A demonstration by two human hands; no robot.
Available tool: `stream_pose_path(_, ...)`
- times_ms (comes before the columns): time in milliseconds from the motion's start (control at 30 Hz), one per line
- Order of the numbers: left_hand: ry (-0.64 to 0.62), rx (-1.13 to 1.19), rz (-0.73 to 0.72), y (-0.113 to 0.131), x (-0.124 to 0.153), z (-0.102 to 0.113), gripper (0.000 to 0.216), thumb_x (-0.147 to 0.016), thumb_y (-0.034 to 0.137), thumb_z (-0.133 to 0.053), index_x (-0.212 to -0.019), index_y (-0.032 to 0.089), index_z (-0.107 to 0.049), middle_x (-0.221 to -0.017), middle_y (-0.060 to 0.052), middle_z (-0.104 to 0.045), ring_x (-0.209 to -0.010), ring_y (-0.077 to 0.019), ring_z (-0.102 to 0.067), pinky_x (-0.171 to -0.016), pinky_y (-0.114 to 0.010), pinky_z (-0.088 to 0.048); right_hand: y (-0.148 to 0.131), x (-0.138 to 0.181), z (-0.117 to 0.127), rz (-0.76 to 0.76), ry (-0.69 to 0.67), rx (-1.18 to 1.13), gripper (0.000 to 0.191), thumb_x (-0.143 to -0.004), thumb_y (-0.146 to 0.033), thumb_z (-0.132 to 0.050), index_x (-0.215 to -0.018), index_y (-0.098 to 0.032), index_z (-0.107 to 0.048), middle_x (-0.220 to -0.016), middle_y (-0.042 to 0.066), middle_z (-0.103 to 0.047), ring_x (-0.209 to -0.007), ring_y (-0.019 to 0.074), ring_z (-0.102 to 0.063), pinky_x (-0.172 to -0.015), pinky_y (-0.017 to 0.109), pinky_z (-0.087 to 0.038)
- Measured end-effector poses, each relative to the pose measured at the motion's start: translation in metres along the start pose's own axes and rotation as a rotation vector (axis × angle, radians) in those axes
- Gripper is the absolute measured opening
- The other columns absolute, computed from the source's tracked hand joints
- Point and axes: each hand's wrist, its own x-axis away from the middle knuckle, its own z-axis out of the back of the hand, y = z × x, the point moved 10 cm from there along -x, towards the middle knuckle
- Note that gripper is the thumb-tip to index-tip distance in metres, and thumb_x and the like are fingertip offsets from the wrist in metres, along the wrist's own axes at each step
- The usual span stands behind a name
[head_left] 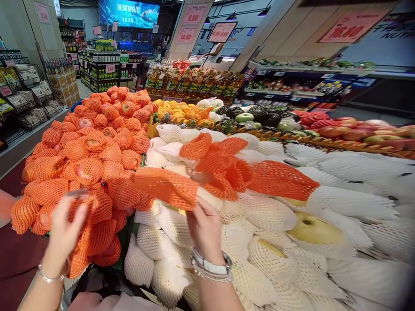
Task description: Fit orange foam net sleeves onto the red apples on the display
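The right hand point(204, 226) pinches a bunch of empty orange foam nets point(223, 170), lifted over the pile of pears point(259, 242) in white foam sleeves. The left hand point(65, 229) is raised with fingers spread and blurred, holding nothing, in front of the heap of apples point(94, 160) in orange nets. Both piles fill the display surface point(128, 235).

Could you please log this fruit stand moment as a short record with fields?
Setting: supermarket produce stand
Left hand: raised over the orange-netted fruit pile, fingers spread, holding nothing
Right hand: pinching an empty orange foam net
Nearby: loose orange nets on white-netted pears
Behind: apples, oil bottles
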Motion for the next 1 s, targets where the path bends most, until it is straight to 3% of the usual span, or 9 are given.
stream_pose_path(100,-0.294,0.203,0.117,0.017,0.019,-0.07,0.023,-0.092,0.034,-0.057,-0.111,0.023,-0.064,-0.108,-0.006,-0.07,-0.102,-0.0226,-0.065,-0.092,-0.036,-0.051,0.031,0.02,-0.045,-0.257,-0.177,-0.278,0.031,-0.065,-0.047,-0.082,-0.085,-0.024,-0.078,-0.091,0.006,-0.077,-0.08,0.0225,-0.07,-0.079,0.038,-0.058)
stream_pose_path(200,-0.293,0.315,0.177,0.014,0.016,-0.094,0.028,-0.092,0.033,-0.056,-0.119,0.024,-0.057,-0.117,-0.007,-0.065,-0.11,-0.0229,-0.06,-0.099,-0.04,-0.047,0.034,0.039,-0.076,-0.347,-0.32,-0.386,0.028,-0.065,-0.042,-0.084,-0.085,-0.023,-0.077,-0.088,0.005,-0.077,-0.078,0.0213,-0.07,-0.078,0.036,-0.059)
stream_pose_path(367,-0.141,0.252,0.044,0.017,0.004,-0.085,0.024,-0.09,0.031,-0.06,-0.113,0.027,-0.053,-0.106,-0.006,-0.062,-0.101,-0.0221,-0.06,-0.091,-0.039,-0.051,0.031,0.049,-0.082,-0.266,-0.425,-0.22,0.019,-0.065,-0.032,-0.084,-0.08,-0.023,-0.076,-0.088,0.004,-0.076,-0.08,0.0229,-0.069,-0.077,0.036,-0.059)
stream_pose_path(567,0.012,-0.147,-0.321,0.058,0.011,-0.063,0.009,-0.087,0.025,-0.064,-0.093,0.022,-0.059,-0.107,-0.007,-0.056,-0.106,-0.0239,-0.055,-0.093,-0.043,-0.05,0.014,0.056,-0.09,-0.025,-0.556,0.059,0.029,-0.076,-0.026,-0.07,-0.104,-0.021,-0.073,-0.112,0.009,-0.073,-0.103,0.0281,-0.066,-0.095,0.044,-0.053)
stream_pose_path(667,-0.041,-0.125,-0.488,0.078,0.014,-0.064,0.011,-0.086,0.015,-0.061,-0.08,0.021,-0.053,-0.083,-0.002,-0.057,-0.087,-0.018,-0.058,-0.08,-0.034,-0.054,0.004,0.055,-0.094,0.046,-0.582,0.122,0.027,-0.077,-0.02,-0.063,-0.103,-0.023,-0.073,-0.109,0.007,-0.072,-0.101,0.0261,-0.066,-0.092,0.04,-0.052)
stream_pose_path(767,-0.148,-0.01,-0.575,0.086,0.017,-0.071,0.022,-0.084,0.008,-0.056,-0.07,0.022,-0.045,-0.066,0.002,-0.054,-0.074,-0.0155,-0.058,-0.072,-0.027,-0.054,0.008,0.053,-0.096,0.003,-0.622,0.094,0.021,-0.076,-0.016,-0.058,-0.087,-0.024,-0.074,-0.091,0.004,-0.074,-0.085,0.0228,-0.066,-0.078,0.035,-0.053)
stream_pose_path(833,-0.176,0.041,-0.577,0.085,0.018,-0.073,0.019,-0.083,0.009,-0.056,-0.071,0.022,-0.049,-0.067,0.0,-0.058,-0.076,-0.0168,-0.06,-0.074,-0.029,-0.054,0.017,0.052,-0.094,-0.078,-0.616,0.025,0.016,-0.075,-0.017,-0.059,-0.077,-0.022,-0.073,-0.083,0.003,-0.073,-0.079,0.0216,-0.064,-0.074,0.033,-0.052)
stream_pose_path(900,-0.194,0.107,-0.5,0.074,0.016,-0.073,0.009,-0.083,0.013,-0.058,-0.078,0.02,-0.056,-0.071,-0.002,-0.063,-0.079,-0.0187,-0.063,-0.08,-0.032,-0.054,0.024,0.044,-0.081,-0.136,-0.511,-0.067,0.009,-0.074,-0.02,-0.063,-0.07,-0.021,-0.071,-0.082,0.004,-0.071,-0.078,0.0201,-0.062,-0.074,0.031,-0.052)
stream_pose_path(1000,-0.18,0.295,-0.112,0.032,0.004,-0.071,0.009,-0.084,0.024,-0.061,-0.089,0.018,-0.065,-0.078,-0.004,-0.069,-0.079,-0.0203,-0.065,-0.079,-0.034,-0.052,0.025,0.026,-0.05,-0.18,-0.224,-0.282,0.01,-0.076,-0.027,-0.068,-0.068,-0.021,-0.07,-0.084,0.003,-0.068,-0.081,0.0174,-0.061,-0.076,0.028,-0.051)
